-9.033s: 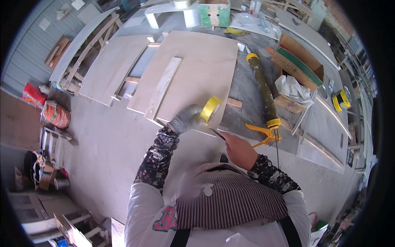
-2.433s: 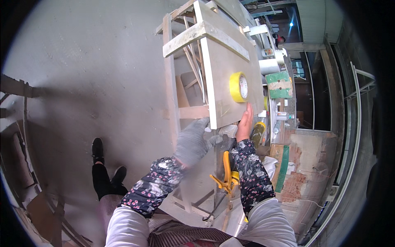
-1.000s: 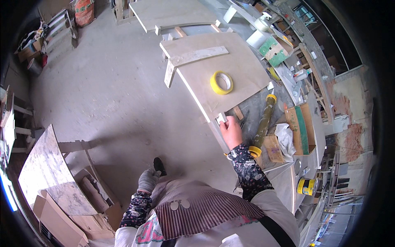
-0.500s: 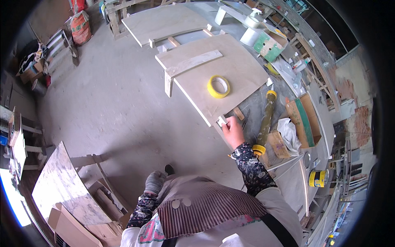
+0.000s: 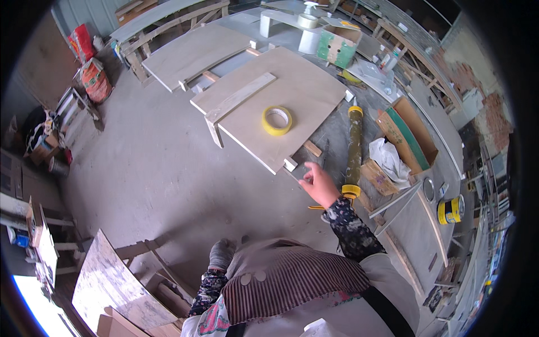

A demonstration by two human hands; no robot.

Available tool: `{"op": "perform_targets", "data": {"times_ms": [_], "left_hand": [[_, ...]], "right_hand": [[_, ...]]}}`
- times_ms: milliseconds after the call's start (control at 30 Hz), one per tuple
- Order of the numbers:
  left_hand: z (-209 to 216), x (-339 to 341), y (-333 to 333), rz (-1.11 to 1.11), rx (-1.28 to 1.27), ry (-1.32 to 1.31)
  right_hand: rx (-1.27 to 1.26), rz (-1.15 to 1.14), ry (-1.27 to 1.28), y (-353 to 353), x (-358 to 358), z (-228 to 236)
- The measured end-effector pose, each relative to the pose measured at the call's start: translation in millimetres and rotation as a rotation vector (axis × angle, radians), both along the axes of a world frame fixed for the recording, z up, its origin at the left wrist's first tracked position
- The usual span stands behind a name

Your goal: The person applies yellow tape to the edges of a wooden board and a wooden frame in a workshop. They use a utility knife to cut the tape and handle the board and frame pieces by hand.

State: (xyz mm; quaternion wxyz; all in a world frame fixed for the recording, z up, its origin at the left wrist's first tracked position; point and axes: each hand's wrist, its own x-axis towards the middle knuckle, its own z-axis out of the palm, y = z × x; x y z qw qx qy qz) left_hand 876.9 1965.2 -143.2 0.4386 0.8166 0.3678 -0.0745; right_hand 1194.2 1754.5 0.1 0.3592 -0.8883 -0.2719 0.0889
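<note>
Bare and empty, my right hand (image 5: 319, 185) hovers just off the near corner of a flat grey-beige panel (image 5: 314, 84), its thumb and fingers apart. A small white block (image 5: 290, 164) sits at that corner, a short gap from my fingertips. On the panel rest a roll of yellow tape (image 5: 277, 121) and a pale strip (image 5: 244, 96) with an upright end piece over the left edge. A caulking gun (image 5: 353, 151) with yellow ends lies right of my hand. My left hand (image 5: 222, 255), in a grey glove, hangs beside my apron; its fingers cannot be made out.
A second panel (image 5: 196, 53) lies farther back left. On the right are an open cardboard box (image 5: 412, 132), white crumpled plastic (image 5: 387, 160) and a yellow-black tin (image 5: 450, 210). A green-white box (image 5: 337, 49) stands at the back. A marbled board (image 5: 115, 281) leans at lower left.
My right hand has let go of the small white block and drawn back slightly from it, its fingers opening. The block stays at the panel's corner. The view has shifted a little.
</note>
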Motion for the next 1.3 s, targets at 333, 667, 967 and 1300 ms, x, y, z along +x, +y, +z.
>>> {"op": "perform_targets", "data": {"times_ms": [333, 667, 967, 1300], "left_hand": [[-23, 7, -6, -0.09, 0.1, -0.085], [8, 90, -26, -0.277, -0.096, -0.113], [10, 113, -76, -0.62, -0.059, -0.148], [2, 52, -128, -0.808, 0.151, -0.252]], "right_hand": [[0.115, -0.093, 0.008, -124, -57, 44], [0.138, -0.573, 0.022, -229, -100, 19], [0.032, -0.96, -0.031, -350, -48, -36], [-0.039, -1.171, 0.097, -342, 98, -53]]}}
